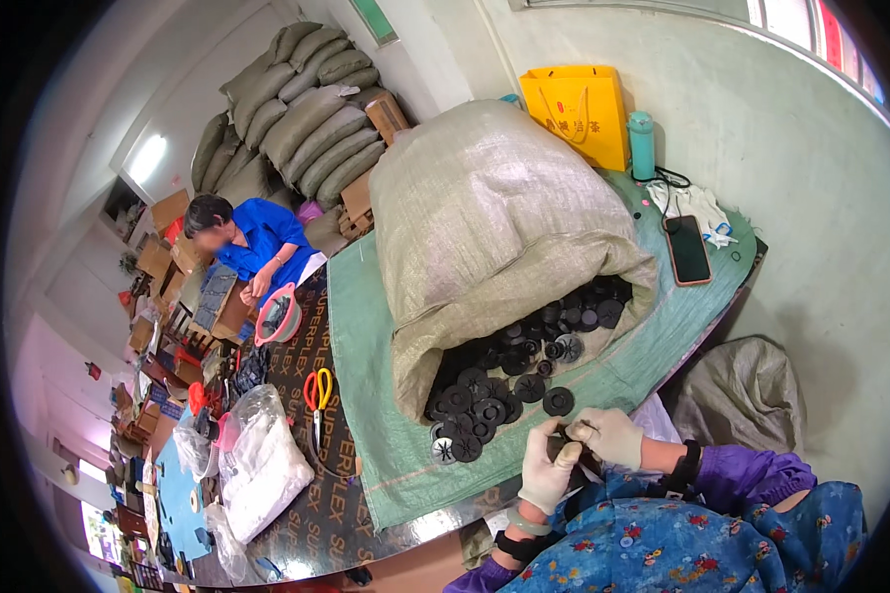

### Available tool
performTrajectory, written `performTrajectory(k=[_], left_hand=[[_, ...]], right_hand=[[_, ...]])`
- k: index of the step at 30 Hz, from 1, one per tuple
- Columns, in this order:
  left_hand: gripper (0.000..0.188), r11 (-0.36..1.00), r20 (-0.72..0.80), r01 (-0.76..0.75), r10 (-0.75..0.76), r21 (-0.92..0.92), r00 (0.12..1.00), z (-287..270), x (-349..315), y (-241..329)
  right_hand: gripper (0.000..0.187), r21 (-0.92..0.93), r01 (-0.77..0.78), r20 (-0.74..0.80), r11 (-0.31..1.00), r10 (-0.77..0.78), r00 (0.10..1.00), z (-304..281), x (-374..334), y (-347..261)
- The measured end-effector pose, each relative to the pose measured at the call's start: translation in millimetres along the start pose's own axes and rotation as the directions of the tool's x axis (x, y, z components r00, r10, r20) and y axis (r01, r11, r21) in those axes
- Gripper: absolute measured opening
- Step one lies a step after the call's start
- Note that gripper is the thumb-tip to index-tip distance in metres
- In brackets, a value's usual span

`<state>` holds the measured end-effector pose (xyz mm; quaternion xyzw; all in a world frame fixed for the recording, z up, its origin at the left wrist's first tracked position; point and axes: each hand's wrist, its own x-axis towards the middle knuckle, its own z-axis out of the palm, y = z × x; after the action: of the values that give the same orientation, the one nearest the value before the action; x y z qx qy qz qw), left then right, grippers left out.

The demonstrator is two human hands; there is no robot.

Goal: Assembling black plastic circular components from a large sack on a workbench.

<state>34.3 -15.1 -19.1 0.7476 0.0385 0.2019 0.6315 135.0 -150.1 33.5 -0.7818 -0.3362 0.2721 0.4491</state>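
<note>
My left hand point(547, 466) and my right hand point(609, 437), both in whitish gloves, are close together at the near edge of the table. Their fingers are closed around a small black plastic part, mostly hidden between them. Just beyond lie many round black plastic discs point(484, 405), several with slotted or star-shaped centres. They spill from the mouth of a large woven sack point(494, 198) lying on its side. One disc point(558, 400) sits apart from the heap, close to my left fingers. A green woven sheet point(376, 435) is spread under sack and discs.
Yellow-handled scissors point(317, 400) and a white plastic bag point(262, 469) lie to the left. A phone point(687, 250), teal bottle point(641, 145) and yellow paper bag point(578, 114) are far right. A person in blue point(267, 232) works beside a pink basket point(278, 316). Filled sacks point(316, 138) are stacked behind.
</note>
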Motion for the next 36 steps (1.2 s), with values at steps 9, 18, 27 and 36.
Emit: performTrajectory(k=[9, 18, 27, 36], left_hand=[[0.047, 0.909, 0.011, -0.116, 0.122, 0.400, 0.993, 0.3, 13.2, 17.8], [0.032, 0.652, 0.021, -0.060, 0.067, 0.756, 0.998, 5.3, 50.4, 10.9], [0.042, 0.532, 0.140, -0.085, -0.064, 0.843, 0.988, 0.3, 48.8, 7.6], [0.025, 0.735, -0.059, -0.042, 0.112, 0.677, 0.992, -20.9, 27.5, 10.3]], right_hand=[[0.034, 0.146, -0.275, 0.072, 0.950, 0.267, 0.961, -6.3, 10.2, 1.1], [0.029, -0.533, 0.175, -0.212, 0.828, -0.331, 0.920, -23.3, 88.8, 9.5], [0.017, -0.614, 0.143, -0.146, 0.776, -0.290, 0.946, -12.3, 88.0, 38.5], [0.021, -0.634, 0.116, -0.078, 0.765, -0.212, 0.974, -17.7, 38.8, 30.3]])
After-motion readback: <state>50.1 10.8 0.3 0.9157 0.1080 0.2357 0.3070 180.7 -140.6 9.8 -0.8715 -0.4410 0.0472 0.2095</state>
